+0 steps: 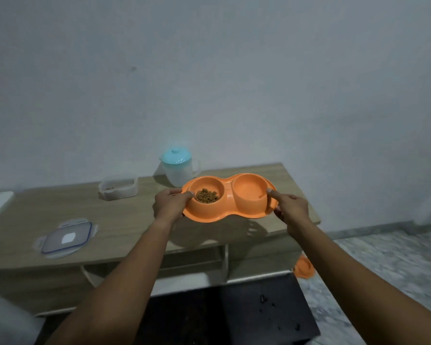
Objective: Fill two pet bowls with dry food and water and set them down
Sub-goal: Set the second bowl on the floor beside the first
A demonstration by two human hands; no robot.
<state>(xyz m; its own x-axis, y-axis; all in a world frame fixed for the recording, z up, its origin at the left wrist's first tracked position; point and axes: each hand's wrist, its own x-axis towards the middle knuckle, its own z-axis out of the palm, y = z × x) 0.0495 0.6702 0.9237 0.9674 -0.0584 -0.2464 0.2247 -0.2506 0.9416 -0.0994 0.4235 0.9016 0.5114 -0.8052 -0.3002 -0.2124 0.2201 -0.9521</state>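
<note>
- Bowl (228, 197), an orange twin-well dish, is hanging level above the right half of the table, with its shadow falling on the wood below. Carrying it flat is probably stopping the contents from sliding or spilling.
- Kibble (207, 195) is sitting in a small heap in the left well. The right well is showing a faint gleam, but I cannot tell whether water is in it.
- Left hand (171, 204) is gripping the left end, the thumb lying over the rim and the fingers curling under the flange.
- Right hand (292, 207) is gripping the right end the same way, its thumb pressing on the rim of the right well. Holding both ends is likely balancing the two wells evenly.
- Table (125, 220) is lying just under the bowl, apparently serving as the filling spot.
- Jug (178, 168), blue-lidded and closed, is standing just behind the bowl, near the wall.
- Container (118, 189) is standing open left of the jug with a little kibble inside.
- Lid (66, 237) is lying well apart at the table's front left, presumably taken off to reach the food.
- Second bowl (304, 267), also orange, is peeking out on the floor past the table's right end. Judging by that, the carried one is probably bound for the floor too.
- Mat (234, 307), dark and speckled, is lying on the floor in front of the table.
</note>
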